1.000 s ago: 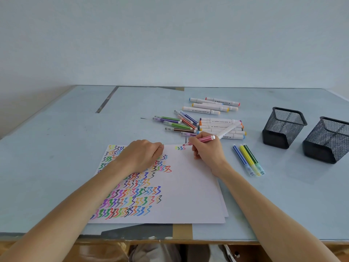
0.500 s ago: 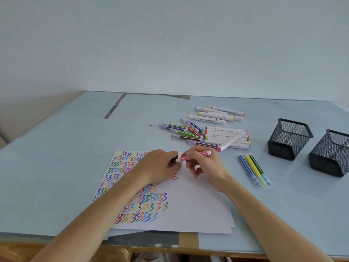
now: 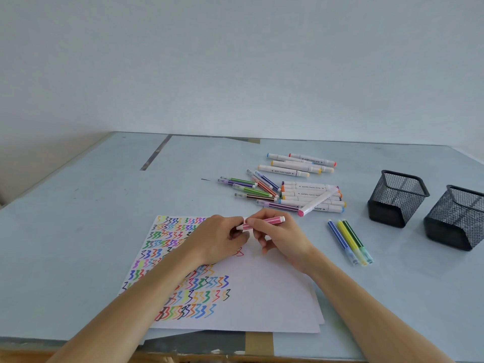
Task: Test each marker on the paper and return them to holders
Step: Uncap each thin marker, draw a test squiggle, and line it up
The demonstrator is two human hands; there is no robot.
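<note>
A pink striped marker (image 3: pixel 264 222) is held level over the top of the white paper (image 3: pixel 262 292). My right hand (image 3: pixel 280 235) pinches its barrel. My left hand (image 3: pixel 222 238) grips its left end, where the cap sits; the tip is hidden. Rows of coloured zigzags cover the paper's left half. Two black mesh holders (image 3: pixel 396 199) (image 3: pixel 457 217) stand at the right and look empty.
Several thin striped markers (image 3: pixel 248 191) and white thick markers (image 3: pixel 310 197) lie in a loose pile behind the paper. Blue, yellow and green markers (image 3: pixel 349 241) lie side by side between the paper and the holders. The table's front edge (image 3: pixel 259 341) is near.
The pink marker's tip has left the paper. My left hand came up off the sheet and took the marker's left end. The camera tilted up.
</note>
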